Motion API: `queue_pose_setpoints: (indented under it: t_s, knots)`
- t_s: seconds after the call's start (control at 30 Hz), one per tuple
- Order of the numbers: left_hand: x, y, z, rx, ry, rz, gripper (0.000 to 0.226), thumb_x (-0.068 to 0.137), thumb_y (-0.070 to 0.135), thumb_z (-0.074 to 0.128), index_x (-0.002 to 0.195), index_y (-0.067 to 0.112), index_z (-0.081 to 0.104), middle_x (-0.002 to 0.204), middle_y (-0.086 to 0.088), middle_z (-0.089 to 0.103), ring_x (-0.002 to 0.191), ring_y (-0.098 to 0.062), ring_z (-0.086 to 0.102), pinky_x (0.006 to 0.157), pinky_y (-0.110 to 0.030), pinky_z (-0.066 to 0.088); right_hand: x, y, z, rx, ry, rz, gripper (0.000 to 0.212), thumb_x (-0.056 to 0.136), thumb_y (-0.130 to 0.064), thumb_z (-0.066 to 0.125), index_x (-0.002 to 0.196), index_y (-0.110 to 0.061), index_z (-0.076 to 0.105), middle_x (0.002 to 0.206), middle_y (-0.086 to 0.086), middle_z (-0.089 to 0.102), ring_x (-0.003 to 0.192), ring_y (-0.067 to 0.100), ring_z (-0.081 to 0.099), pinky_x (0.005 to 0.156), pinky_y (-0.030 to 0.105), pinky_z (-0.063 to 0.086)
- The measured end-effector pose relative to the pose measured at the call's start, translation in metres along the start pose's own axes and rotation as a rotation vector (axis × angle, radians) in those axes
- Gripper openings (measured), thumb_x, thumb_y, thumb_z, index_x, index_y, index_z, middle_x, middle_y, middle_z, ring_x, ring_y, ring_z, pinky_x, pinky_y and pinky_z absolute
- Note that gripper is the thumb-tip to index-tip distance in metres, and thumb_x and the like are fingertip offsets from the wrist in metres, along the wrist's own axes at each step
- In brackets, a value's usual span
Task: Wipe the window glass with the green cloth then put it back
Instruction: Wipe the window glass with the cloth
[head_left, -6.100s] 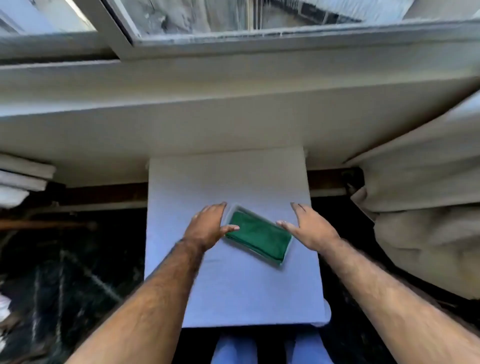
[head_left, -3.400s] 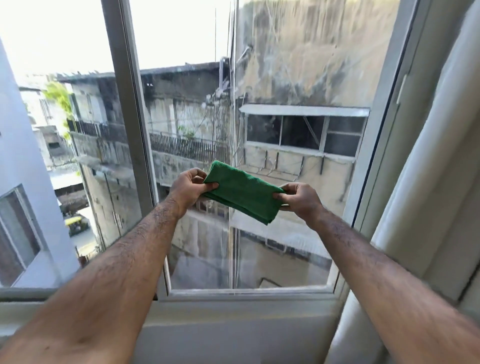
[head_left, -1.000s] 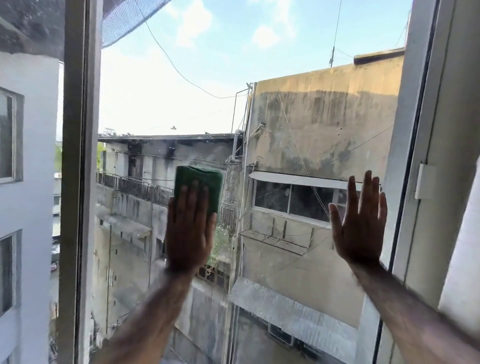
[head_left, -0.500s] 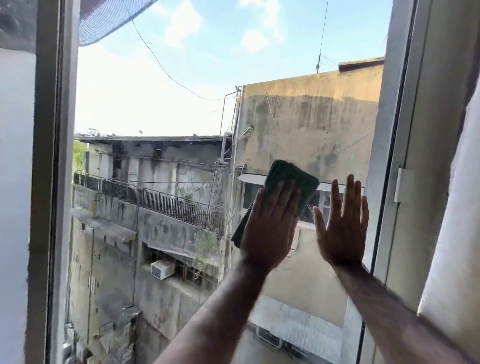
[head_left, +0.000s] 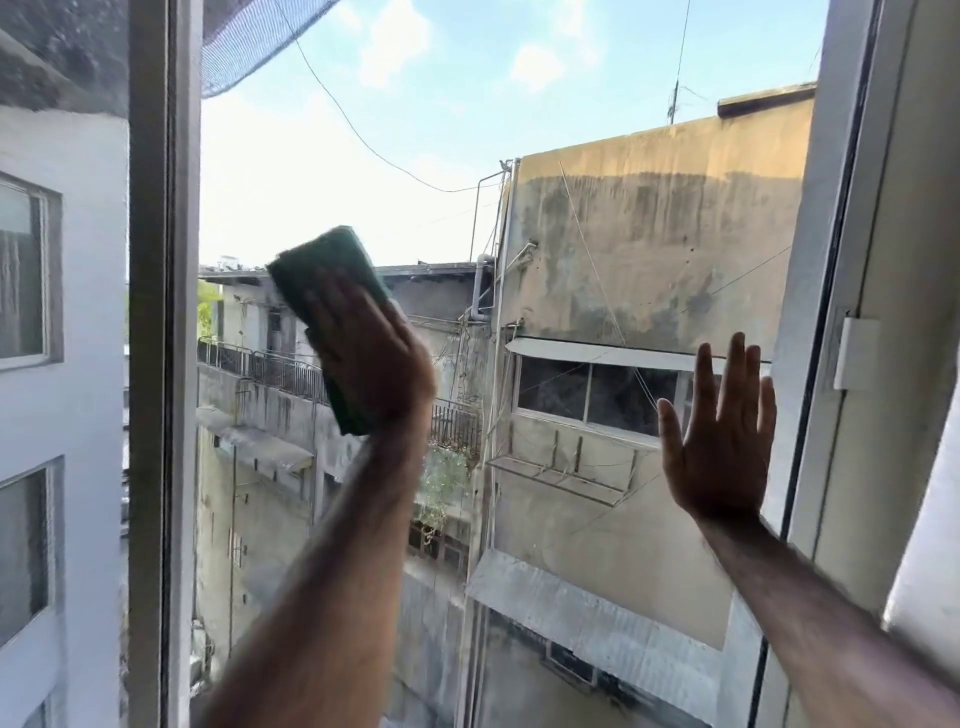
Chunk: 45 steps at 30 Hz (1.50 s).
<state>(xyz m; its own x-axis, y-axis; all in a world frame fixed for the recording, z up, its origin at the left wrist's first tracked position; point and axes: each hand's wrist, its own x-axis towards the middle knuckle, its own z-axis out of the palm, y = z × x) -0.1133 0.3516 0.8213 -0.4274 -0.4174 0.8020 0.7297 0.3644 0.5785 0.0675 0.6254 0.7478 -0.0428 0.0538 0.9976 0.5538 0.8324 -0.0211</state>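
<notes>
Two bare hands raised against the window glass (head_left: 597, 364), seen from behind. Left hand (head_left: 371, 358) laid flat over the folded green cloth (head_left: 324, 270), pressing it to the pane in the left half of the panel, near the grey vertical frame bar (head_left: 156, 364). Blurred by motion, so fingers hard to separate; grip neither clenched nor curled round the cloth, just a spread palm holding it flat to the glass. Only the cloth's upper end and a narrow strip below the palm visible; the middle covered by the hand. Cloth tilted, upper end leaning left.

Right hand (head_left: 719, 441) open and released, fingers straight and pointing up, holding nothing, at the right edge of the pane just beside the pale right frame (head_left: 831, 312). Cannot tell whether palm actually touches the glass or only hovers close. Well apart from the left hand.

Both forearms cut off by the lower edge. Small white latch block (head_left: 854, 353) on the right frame. Pale curtain (head_left: 930, 545) cropped at the far right, only a sliver showing. Through the glass: stained concrete building (head_left: 649, 234), sagging cable (head_left: 363, 140) across the sky, corner of mesh netting (head_left: 249, 47) at top left. Bottom sill out of frame.
</notes>
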Motion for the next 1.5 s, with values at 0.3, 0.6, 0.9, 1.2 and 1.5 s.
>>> queue_pose_setpoints:
  t_s: [0.3, 0.6, 0.9, 1.2, 1.5]
  knots:
    - [-0.088, -0.022, 0.007, 0.150, -0.394, 1.040, 0.058, 0.111, 0.033, 0.042, 0.164, 0.015, 0.028, 0.173, -0.008, 0.024, 0.162, -0.029, 0.017, 0.131, -0.054, 0.022, 0.003, -0.001, -0.004, 0.027, -0.039, 0.003, 0.073, 0.113, -0.055, 0.030, 0.173, -0.019, 0.011, 0.182, 0.013, 0.003, 0.170, 0.030, 0.005, 0.136, 0.055, 0.015]
    - [0.021, -0.073, -0.034, 0.094, -0.180, 0.058, 0.059, 0.112, 0.027, 0.036, 0.165, 0.009, 0.018, 0.174, -0.018, 0.014, 0.161, -0.039, 0.014, 0.129, -0.058, 0.020, 0.001, -0.010, -0.009, 0.015, -0.037, 0.019, 0.071, 0.114, -0.052, 0.029, 0.173, -0.016, 0.014, 0.182, 0.017, 0.006, 0.170, 0.033, 0.007, 0.138, 0.049, 0.010]
    - [-0.115, 0.089, 0.055, 0.034, -0.276, 0.741, 0.058, 0.111, 0.034, 0.040, 0.165, 0.020, 0.024, 0.174, -0.005, 0.023, 0.163, -0.031, 0.013, 0.131, -0.058, 0.016, 0.004, -0.005, -0.006, 0.013, -0.004, -0.009, 0.072, 0.113, -0.051, 0.033, 0.172, -0.013, 0.018, 0.181, 0.019, 0.011, 0.169, 0.034, 0.011, 0.138, 0.049, 0.009]
    - [-0.134, -0.032, 0.012, 0.136, -0.410, 0.953, 0.060, 0.110, 0.037, 0.044, 0.164, 0.021, 0.027, 0.174, -0.002, 0.024, 0.161, -0.026, 0.021, 0.129, -0.055, 0.024, 0.002, -0.001, -0.007, 0.060, -0.021, -0.010, 0.073, 0.112, -0.055, 0.031, 0.172, -0.016, 0.019, 0.181, 0.016, 0.011, 0.170, 0.031, 0.010, 0.136, 0.054, 0.016]
    - [-0.049, 0.040, 0.037, 0.100, -0.221, 0.645, 0.055, 0.111, 0.034, 0.042, 0.161, 0.015, 0.035, 0.170, -0.010, 0.033, 0.159, -0.036, 0.025, 0.128, -0.060, 0.024, -0.005, -0.005, -0.004, 0.043, 0.025, 0.293, 0.065, 0.115, -0.047, 0.013, 0.173, -0.018, 0.010, 0.183, 0.002, 0.011, 0.170, 0.023, 0.010, 0.138, 0.045, 0.004]
